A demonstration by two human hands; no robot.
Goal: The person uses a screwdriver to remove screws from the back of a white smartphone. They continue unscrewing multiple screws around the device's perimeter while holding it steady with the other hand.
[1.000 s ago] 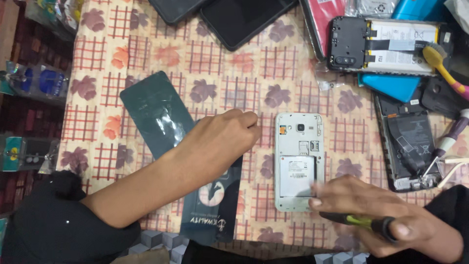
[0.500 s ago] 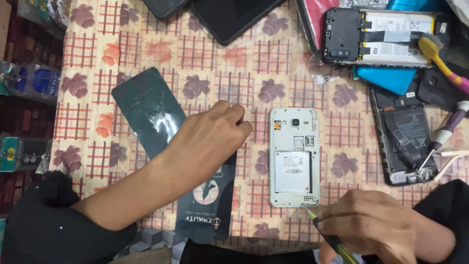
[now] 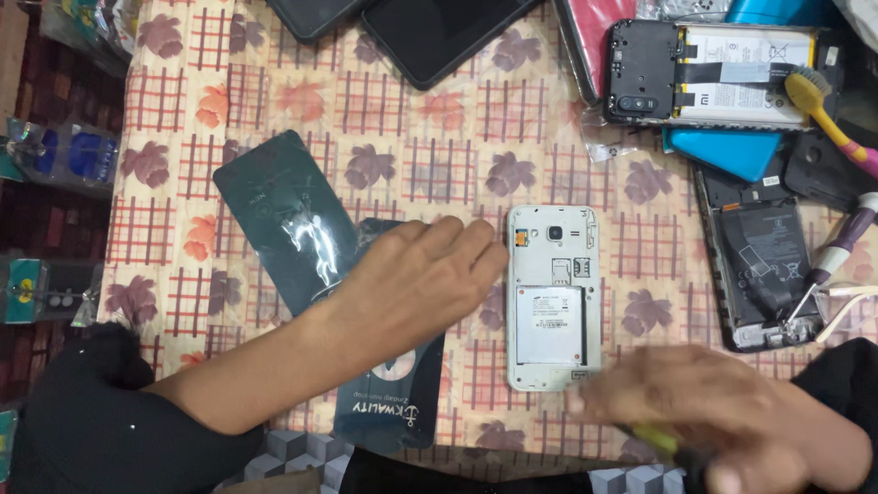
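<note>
A white phone (image 3: 552,295) lies face down on the patterned tablecloth (image 3: 402,155), its back cover off and its battery showing. My left hand (image 3: 422,282) rests flat on a dark flat packet (image 3: 393,402), fingertips just left of the phone's edge. My right hand (image 3: 722,416) is blurred at the bottom right, just below and right of the phone. It grips a thin tool with a yellow-green handle (image 3: 657,439). A dark glossy sleeve (image 3: 285,218) lies left of my left hand.
An opened black phone with a white battery (image 3: 718,71) lies at the top right beside a yellow brush (image 3: 823,112). Another opened phone (image 3: 755,271) and a screwdriver (image 3: 834,258) sit at the right. Dark phones (image 3: 439,32) lie at the top edge.
My right hand with the tool has pulled back from the phone's lower edge toward the lower right. My left hand has stayed on the dark packet beside the phone.
</note>
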